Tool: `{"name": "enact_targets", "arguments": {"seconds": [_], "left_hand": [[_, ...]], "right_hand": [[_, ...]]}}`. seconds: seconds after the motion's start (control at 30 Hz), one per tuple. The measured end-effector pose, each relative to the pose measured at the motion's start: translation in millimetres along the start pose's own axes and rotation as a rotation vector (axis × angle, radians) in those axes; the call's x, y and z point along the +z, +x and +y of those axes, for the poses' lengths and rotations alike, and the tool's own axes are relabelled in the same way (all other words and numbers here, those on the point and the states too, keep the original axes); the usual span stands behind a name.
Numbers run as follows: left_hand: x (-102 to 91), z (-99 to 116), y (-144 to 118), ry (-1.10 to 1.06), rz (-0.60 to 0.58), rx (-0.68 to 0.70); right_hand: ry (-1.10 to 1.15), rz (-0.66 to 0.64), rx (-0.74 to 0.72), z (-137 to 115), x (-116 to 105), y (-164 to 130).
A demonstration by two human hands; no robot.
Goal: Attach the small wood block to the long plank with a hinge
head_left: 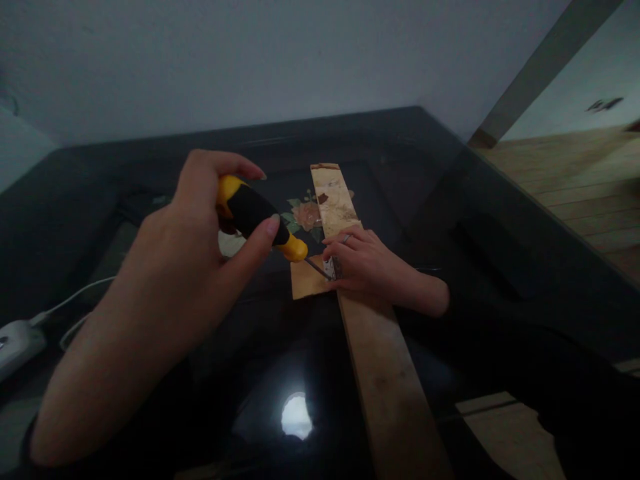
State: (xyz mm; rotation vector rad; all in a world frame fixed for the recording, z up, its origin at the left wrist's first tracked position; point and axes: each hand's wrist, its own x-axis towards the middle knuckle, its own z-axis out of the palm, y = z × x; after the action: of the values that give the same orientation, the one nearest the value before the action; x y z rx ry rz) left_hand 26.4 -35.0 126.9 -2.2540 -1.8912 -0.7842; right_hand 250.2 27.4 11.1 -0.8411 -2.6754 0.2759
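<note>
My left hand point(200, 233) is closed around the yellow and black handle of a screwdriver point(255, 212). Its thin shaft slants down to the right, and the tip meets a small metal hinge point(331, 268). Pressed over the hinge are the fingers of my right hand point(363, 261), which wears a ring. That hand rests on a long wooden board point(390, 373) running from the near edge toward the back. A short, flat wooden piece point(307, 279) sticks out to the left beneath the hinge. Part of the hinge is hidden by my right fingers.
Everything lies on a glossy dark table point(280, 347) with a printed flower point(306, 215). A white power strip point(20, 343) with cables is at the left edge. A pale wall point(250, 67) stands behind the table, and wooden floor point(565, 167) shows at right.
</note>
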Motion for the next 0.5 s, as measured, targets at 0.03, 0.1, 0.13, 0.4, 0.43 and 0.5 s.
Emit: {"name": "enact_targets", "arguments": {"seconds": [0.03, 0.1, 0.13, 0.4, 0.43, 0.5], "left_hand": [[-1.0, 1, 0, -0.017, -0.007, -0.004], [-2.2, 2, 0, -0.046, -0.007, -0.008], [-2.4, 3, 1, -0.055, -0.006, -0.013], [-0.8, 0, 2, -0.028, 0.011, -0.028], [-0.7, 0, 2, -0.025, 0.01, -0.024], [-0.6, -1, 2, -0.022, 0.014, -0.009]], "right_hand": [[0.003, 0.02, -0.023, 1, 0, -5], [-0.002, 0.067, -0.051, 2, 1, -15], [-0.009, 0.089, -0.064, 2, 1, -19], [-0.089, 0.126, -0.173, -2, 4, -29], [-0.099, 0.132, -0.184, -1, 4, -29], [-0.122, 0.15, -0.205, -1, 4, -29]]}}
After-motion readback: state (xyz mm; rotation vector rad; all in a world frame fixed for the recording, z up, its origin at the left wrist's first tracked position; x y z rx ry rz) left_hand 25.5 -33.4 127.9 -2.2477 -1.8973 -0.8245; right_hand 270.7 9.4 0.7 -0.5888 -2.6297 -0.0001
